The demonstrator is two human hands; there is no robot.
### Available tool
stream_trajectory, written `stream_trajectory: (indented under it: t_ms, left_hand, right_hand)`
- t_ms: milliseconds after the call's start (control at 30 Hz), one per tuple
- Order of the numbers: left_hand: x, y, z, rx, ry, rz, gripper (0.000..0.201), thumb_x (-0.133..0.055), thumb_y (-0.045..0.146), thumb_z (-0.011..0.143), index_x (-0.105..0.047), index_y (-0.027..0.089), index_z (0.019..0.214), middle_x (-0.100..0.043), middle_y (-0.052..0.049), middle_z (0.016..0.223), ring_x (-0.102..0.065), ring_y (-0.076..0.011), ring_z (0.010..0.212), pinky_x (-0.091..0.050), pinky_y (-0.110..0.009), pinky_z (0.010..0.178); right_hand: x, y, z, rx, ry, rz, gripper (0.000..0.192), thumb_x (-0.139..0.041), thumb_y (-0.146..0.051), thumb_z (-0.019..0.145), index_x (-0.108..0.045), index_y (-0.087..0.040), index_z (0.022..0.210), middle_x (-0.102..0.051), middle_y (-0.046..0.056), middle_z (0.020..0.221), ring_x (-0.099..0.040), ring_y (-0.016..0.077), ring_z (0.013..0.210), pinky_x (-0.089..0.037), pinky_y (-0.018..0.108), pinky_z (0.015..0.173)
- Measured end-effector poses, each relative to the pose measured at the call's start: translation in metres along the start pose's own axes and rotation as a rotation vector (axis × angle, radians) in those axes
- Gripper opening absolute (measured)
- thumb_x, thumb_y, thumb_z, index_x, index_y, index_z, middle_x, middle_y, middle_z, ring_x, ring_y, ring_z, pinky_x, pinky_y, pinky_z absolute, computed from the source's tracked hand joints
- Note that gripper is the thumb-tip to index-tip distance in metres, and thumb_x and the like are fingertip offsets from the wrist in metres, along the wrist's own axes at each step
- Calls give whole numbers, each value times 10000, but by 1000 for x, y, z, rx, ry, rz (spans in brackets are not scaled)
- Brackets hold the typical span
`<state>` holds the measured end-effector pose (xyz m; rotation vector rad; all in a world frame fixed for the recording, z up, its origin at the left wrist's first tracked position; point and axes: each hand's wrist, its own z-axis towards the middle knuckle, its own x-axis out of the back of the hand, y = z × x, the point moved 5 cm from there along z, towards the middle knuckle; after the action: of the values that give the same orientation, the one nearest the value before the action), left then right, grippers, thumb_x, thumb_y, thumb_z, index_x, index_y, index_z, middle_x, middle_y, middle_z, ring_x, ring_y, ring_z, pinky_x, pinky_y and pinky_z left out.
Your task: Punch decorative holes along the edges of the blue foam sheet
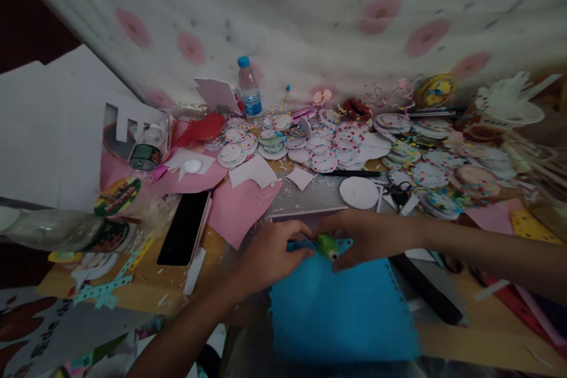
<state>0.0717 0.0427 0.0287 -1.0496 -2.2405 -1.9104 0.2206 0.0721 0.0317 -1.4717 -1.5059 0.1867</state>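
Note:
A blue sheet of foam or paper (341, 313) lies in front of me, with small notches along its left and right edges. My left hand (279, 248) pinches the sheet's far edge between thumb and fingers, where a darker dotted strip shows. On that same edge sits a small green craft punch (326, 244) with a pale round part facing me. My right hand (354, 236) closes its thumb and fingers around the punch from the right. The fingers partly hide both the punch and the edge.
Behind my hands, several stacks of dotted paper discs (323, 153) and a water bottle (249, 91) stand. A phone (185, 228), pink paper (241, 207) and a lying bottle (66, 230) are left. A black cutter-like tool (427, 289) lies right; scraps litter the table.

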Motion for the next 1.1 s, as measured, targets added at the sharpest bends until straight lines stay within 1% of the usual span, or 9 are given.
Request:
stream_trajectory:
  t_ms: [100, 233, 433, 567, 633, 733, 800, 933, 1100]
  left_hand:
    - [-1, 2, -1, 10, -1, -40, 193, -656, 180, 739, -705, 218, 922, -742, -25, 973, -677, -226, 954, -514, -346, 858]
    - [0, 3, -2, 2, 12, -24, 179, -644, 177, 747, -709, 223, 908, -744, -20, 957, -678, -223, 945, -510, -337, 851]
    - [0, 2, -3, -10, 24, -26, 177, -639, 177, 754, -713, 219, 909, -746, -17, 953, -679, -213, 927, -505, -328, 844]
    - [1, 3, -4, 2, 16, -20, 189, -639, 164, 750, -718, 204, 918, -748, -15, 952, -680, -202, 919, -498, -302, 829]
    - [2, 4, -4, 16, 16, -16, 190, -638, 167, 755, -720, 191, 924, -749, -16, 948, -679, -196, 915, -495, -284, 817]
    - [3, 5, -4, 25, 19, -10, 181, -622, 175, 776, -728, 188, 922, -751, -13, 941, -677, -189, 908, -491, -270, 803]
    - [3, 5, -4, 22, 24, -6, 177, -618, 179, 785, -733, 192, 918, -752, -9, 933, -677, -186, 903, -488, -265, 800]
    - [3, 3, -4, 9, 32, -11, 177, -625, 191, 788, -737, 192, 924, -753, -9, 932, -678, -186, 907, -487, -257, 796]
    - [2, 3, -3, -3, 30, -1, 179, -627, 187, 786, -741, 195, 924, -755, -6, 930, -679, -184, 898, -487, -256, 784]
  right_hand:
    - [2, -4, -3, 23, -7, 23, 342, -722, -284, 686, -670, -131, 988, -656, 53, 897, -588, 204, 814, -437, 268, 678]
    - [6, -8, -3, 10, 8, -10, 357, -742, -321, 674, -674, -145, 978, -636, 31, 823, -575, 187, 755, -420, 251, 619]
    - [7, -15, 1, 22, 24, -62, 311, -773, -268, 653, -683, -141, 922, -607, 2, 754, -550, 146, 675, -390, 228, 566]
    - [8, -17, 3, 6, -8, -97, 323, -784, -297, 636, -681, -138, 898, -557, -31, 672, -510, 114, 597, -345, 207, 500]
    - [7, -16, 4, 20, -33, -78, 287, -769, -294, 655, -684, -137, 879, -539, -42, 641, -494, 108, 586, -340, 203, 496]
    - [7, -15, 6, 56, -62, -3, 242, -739, -250, 689, -690, -129, 893, -581, -29, 683, -527, 120, 646, -387, 208, 559]
    - [7, -14, 7, 55, -65, 22, 277, -745, -240, 680, -694, -123, 926, -603, -21, 708, -543, 128, 669, -406, 214, 586]
    - [8, -13, 7, 27, -42, 2, 320, -777, -248, 646, -702, -130, 934, -613, -21, 708, -552, 132, 663, -410, 210, 576]
    - [11, -15, 5, 38, -22, -57, 342, -801, -293, 621, -715, -137, 913, -604, -22, 685, -540, 125, 639, -386, 197, 535]
